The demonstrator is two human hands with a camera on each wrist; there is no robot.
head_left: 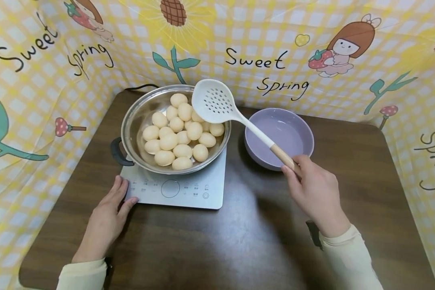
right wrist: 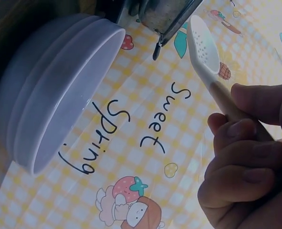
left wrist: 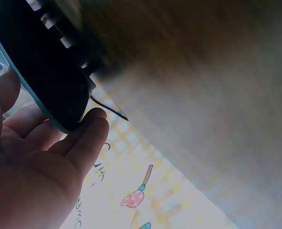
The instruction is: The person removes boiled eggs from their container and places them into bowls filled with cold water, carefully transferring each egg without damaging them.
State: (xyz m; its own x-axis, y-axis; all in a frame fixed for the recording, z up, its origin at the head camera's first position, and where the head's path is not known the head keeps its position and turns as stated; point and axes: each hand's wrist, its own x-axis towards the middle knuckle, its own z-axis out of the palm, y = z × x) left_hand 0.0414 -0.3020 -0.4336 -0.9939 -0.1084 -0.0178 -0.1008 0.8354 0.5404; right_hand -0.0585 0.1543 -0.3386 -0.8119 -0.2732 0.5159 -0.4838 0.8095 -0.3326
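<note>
My right hand grips the wooden handle of a white slotted spoon, fingers curled round it in the right wrist view. The spoon's perforated bowl hangs over the right rim of a steel pan and holds nothing. Many pale, egg-shaped eggs are piled in the pan, which sits on a silver induction cooker. At the cooker's front left corner, my left hand touches the edge with extended fingers and thumb. A purple bowl stands right of the pan, just beyond my right hand.
The pan's black side handle sticks out at the left. A black cord runs behind the pan. Patterned cloth walls in the back and sides of the brown wooden table.
</note>
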